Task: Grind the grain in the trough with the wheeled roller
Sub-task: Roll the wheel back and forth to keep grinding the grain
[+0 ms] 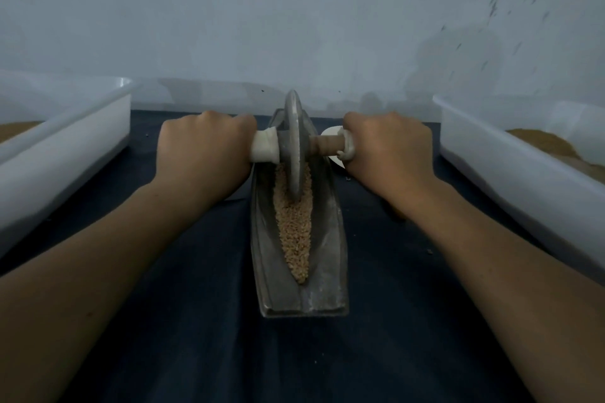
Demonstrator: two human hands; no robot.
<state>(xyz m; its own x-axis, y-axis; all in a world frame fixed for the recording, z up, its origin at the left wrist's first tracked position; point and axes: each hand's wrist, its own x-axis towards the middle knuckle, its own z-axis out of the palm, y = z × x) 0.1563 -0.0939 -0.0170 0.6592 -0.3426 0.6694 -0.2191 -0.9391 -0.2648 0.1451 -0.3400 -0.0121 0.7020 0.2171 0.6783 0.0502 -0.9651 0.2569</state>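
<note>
A dark cloth (196, 353) carries two white tubs, one at the left (65, 147) and one at the right (523, 180). Between them lies the metal trough (330, 255). The left hand (203, 154) and right hand (389, 147) each clench a handle of the wheeled roller (293, 147), whose disc stands upright in the grain (294, 232) towards the trough's far end.

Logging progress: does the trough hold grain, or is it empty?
Not empty: a pale strip of grain lies along the groove of the trough, with the roller standing in it.
</note>
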